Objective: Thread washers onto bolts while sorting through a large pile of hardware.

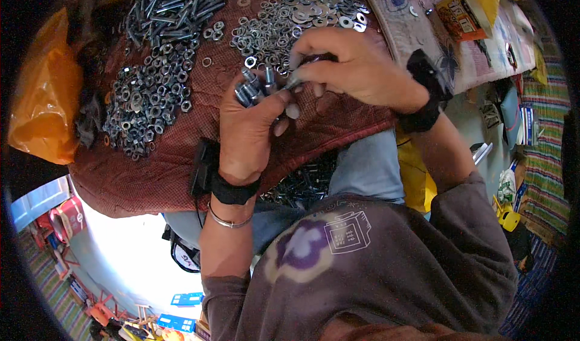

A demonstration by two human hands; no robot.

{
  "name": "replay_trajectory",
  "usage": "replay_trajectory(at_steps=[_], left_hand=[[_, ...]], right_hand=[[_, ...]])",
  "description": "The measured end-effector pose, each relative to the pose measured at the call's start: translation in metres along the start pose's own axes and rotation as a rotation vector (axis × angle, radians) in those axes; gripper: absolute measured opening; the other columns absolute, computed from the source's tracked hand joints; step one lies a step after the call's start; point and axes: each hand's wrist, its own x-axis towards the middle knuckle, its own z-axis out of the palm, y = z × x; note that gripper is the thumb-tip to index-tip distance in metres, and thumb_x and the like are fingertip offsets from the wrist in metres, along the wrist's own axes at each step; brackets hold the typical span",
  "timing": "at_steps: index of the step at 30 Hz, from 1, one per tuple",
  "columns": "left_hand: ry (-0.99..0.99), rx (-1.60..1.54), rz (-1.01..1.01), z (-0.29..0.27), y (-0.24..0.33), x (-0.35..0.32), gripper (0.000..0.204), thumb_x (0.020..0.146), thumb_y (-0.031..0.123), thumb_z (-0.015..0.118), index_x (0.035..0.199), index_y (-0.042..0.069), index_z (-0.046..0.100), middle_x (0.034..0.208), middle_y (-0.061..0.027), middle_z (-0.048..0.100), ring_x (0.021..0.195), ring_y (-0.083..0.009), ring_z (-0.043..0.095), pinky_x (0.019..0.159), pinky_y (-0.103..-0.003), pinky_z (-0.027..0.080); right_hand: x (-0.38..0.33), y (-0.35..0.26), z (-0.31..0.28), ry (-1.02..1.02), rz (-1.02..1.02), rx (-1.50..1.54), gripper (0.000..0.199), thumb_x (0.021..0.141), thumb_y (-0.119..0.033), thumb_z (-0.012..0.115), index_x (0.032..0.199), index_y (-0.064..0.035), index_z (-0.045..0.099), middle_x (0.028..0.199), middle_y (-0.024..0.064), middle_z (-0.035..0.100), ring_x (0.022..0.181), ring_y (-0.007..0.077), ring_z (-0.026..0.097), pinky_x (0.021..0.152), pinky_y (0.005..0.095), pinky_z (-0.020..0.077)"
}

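Observation:
My left hand (243, 132) is closed around several metal bolts (248, 91), whose threaded ends stick up between thumb and fingers. Close against it, my right hand (347, 69) is bent in a pinch near the left fingertips. What it pinches is blurred and too small to name. Just beyond the hands lies a pile of spring washers (260, 35), with larger flat washers (314, 8) behind it. Hex nuts (154, 93) are heaped to the left, and long bolts (175, 11) lie in a pile above them.
A dark red cloth (193, 123) covers the work surface. An orange plastic bag (45, 99) stands at the left edge. At the far right are a lighter cloth (405, 45) and a small orange packet (462, 14). More dark metal pieces (302, 184) lie below the cloth's near edge.

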Motion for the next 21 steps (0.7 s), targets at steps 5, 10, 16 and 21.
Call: replay_trajectory(at_steps=[5, 10, 16, 21], left_hand=[[0.027, 0.191, 0.057, -0.004, -0.002, -0.001, 0.019, 0.077, -0.003, 0.058, 0.094, 0.005, 0.053, 0.070, -0.0020, 0.059, 0.054, -0.0074, 0.054, 0.042, -0.018, 0.037], [-0.013, 0.172, 0.024, -0.005, -0.005, 0.000, 0.020, 0.076, -0.002, 0.060, 0.094, 0.006, 0.053, 0.071, -0.0004, 0.059, 0.055, -0.0070, 0.055, 0.043, -0.017, 0.038], [-0.040, 0.159, -0.021, -0.004, -0.011, -0.001, 0.017, 0.077, 0.004, 0.065, 0.089, 0.007, 0.054, 0.071, -0.0003, 0.060, 0.055, -0.0076, 0.056, 0.044, -0.017, 0.040], [-0.031, 0.228, -0.077, 0.000, -0.009, 0.000, 0.016, 0.077, 0.008, 0.066, 0.087, 0.007, 0.053, 0.070, -0.0018, 0.061, 0.051, -0.0077, 0.055, 0.042, -0.018, 0.039]], right_hand=[[0.003, 0.013, 0.032, 0.236, -0.311, -0.169, 0.022, 0.079, -0.017, 0.065, 0.085, 0.0011, 0.054, 0.073, 0.0082, 0.050, 0.067, 0.0111, 0.052, 0.058, 0.0271, 0.0411], [0.001, 0.013, 0.036, 0.241, -0.138, -0.036, 0.020, 0.080, -0.017, 0.065, 0.082, -0.0006, 0.053, 0.069, 0.0053, 0.053, 0.060, 0.0080, 0.051, 0.052, 0.0236, 0.0401], [-0.007, 0.010, 0.046, 0.217, 0.044, 0.245, 0.017, 0.082, -0.015, 0.063, 0.083, -0.0018, 0.053, 0.066, 0.0024, 0.055, 0.055, 0.0054, 0.051, 0.049, 0.0192, 0.0400], [-0.021, 0.019, 0.033, 0.215, -0.076, 0.055, 0.016, 0.084, -0.015, 0.060, 0.090, -0.0005, 0.055, 0.072, 0.0037, 0.058, 0.064, 0.0062, 0.055, 0.055, 0.0210, 0.0434]])
